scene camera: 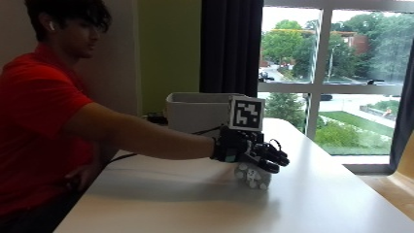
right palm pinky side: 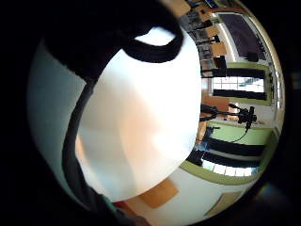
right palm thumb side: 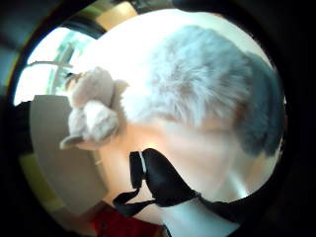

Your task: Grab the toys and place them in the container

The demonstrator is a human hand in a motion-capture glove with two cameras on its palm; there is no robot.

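gloved hand resting over a plush toy on the white table

a person in a red shirt sits at the white table (scene camera: 323,194) and reaches the right arm out across it. the gloved right hand (scene camera: 253,150) lies palm down on top of a small grey and white plush toy (scene camera: 252,175), which sits on the table surface near the middle. the fingers (scene camera: 275,158) are spread and bent down over the toy's top, touching it; whether they actually close round it and grip cannot be told from the outside view, since the toy's underside still rests on the table.

the thumb side palm view shows pale grey fur (right palm thumb side: 197,84) very close to the palm, filling much of the picture, with a darker patch along one edge. beside it lies a second, smaller stuffed animal (right palm thumb side: 94,111) in beige and grey, lying on the table next to the fur. a black strap of the glove crosses the near edge of that view.

the little finger side palm view shows mostly the bare table top (right palm pinky side: 141,127) close under the hand, and the room beyond it.

a grey container (scene camera: 197,110) stands on the table behind the hand, toward the person's side and near the dark curtain (scene camera: 232,46), apart from the toy. a large window (scene camera: 336,73) lies behind the table
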